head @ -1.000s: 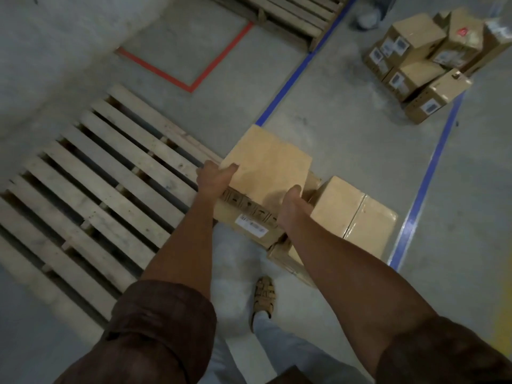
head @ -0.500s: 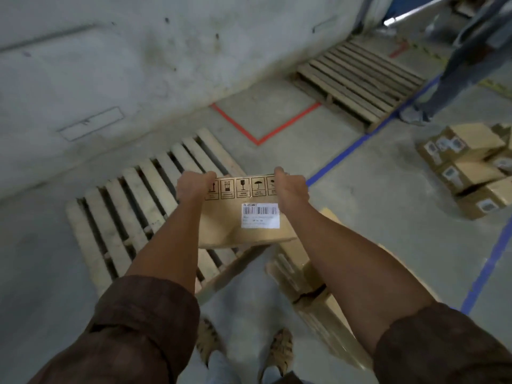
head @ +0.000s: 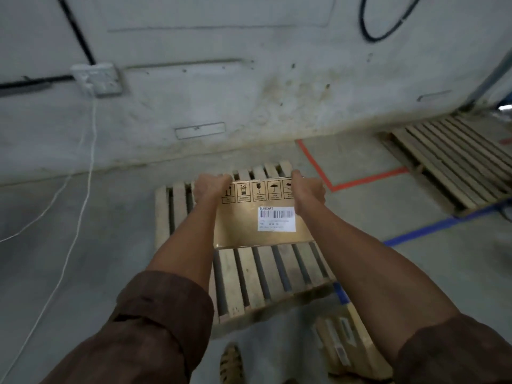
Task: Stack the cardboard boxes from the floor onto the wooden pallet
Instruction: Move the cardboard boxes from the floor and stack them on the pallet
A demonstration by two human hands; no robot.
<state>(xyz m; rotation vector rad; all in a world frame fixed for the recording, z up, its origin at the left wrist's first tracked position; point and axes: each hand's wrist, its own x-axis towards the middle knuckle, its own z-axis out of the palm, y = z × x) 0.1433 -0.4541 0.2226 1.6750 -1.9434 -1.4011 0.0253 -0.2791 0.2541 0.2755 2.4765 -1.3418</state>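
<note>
Box (head: 260,214) above pallet (head: 266,275)

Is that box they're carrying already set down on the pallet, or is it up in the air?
Cannot tell for sure. The left hand and right hand grip the cardboard box over the wooden pallet; contact underneath is hidden.

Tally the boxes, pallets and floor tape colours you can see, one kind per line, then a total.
Boxes: 2, held box, floor box
Pallets: 2, near, far
Tape colours: 2, red, blue
Total: 6
</note>
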